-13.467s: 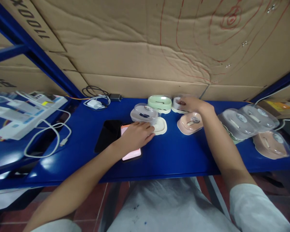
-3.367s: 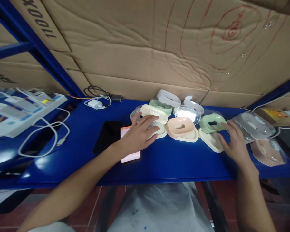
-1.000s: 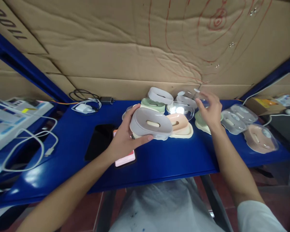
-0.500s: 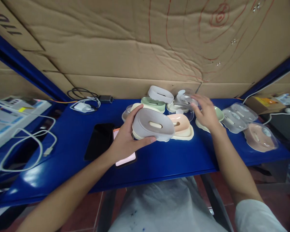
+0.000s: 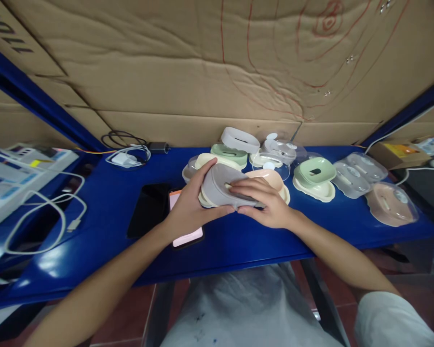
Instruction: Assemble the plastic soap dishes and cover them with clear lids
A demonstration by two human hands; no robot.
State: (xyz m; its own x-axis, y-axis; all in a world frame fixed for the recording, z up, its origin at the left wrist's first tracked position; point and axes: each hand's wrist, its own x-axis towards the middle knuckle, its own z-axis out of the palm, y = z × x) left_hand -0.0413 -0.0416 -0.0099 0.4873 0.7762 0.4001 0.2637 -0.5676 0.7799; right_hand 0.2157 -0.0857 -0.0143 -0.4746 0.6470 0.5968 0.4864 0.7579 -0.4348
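Okay, right hand [image 5: 269, 205] ditches the clear plastic lids [image 5: 282, 150], its fingers [image 5: 253, 191] joining left hand [image 5: 188, 207] for two-handed grip on grey oval plastic dish [image 5: 219, 183].

Blue table [image 5: 246, 246], glossy, shine at its left. Left rear: white charger [image 5: 125, 159] with looped cable; black adapter [image 5: 159, 147] just beside. Forward of these, dark phone [image 5: 148, 210], flat; lit phone [image 5: 188, 237] next to it on the right, partly hidden. Middle: cream tray [image 5: 286, 195], peach dish [image 5: 271, 177] on top. Rear green dish [image 5: 224, 152] farther back. Right of middle, second cream tray [image 5: 314, 191] under a green dish [image 5: 318, 170]. Toward right end: two clear-topped grey boxes [image 5: 350, 179] side by side, peach box [image 5: 392, 205] in front, near the table's front edge.
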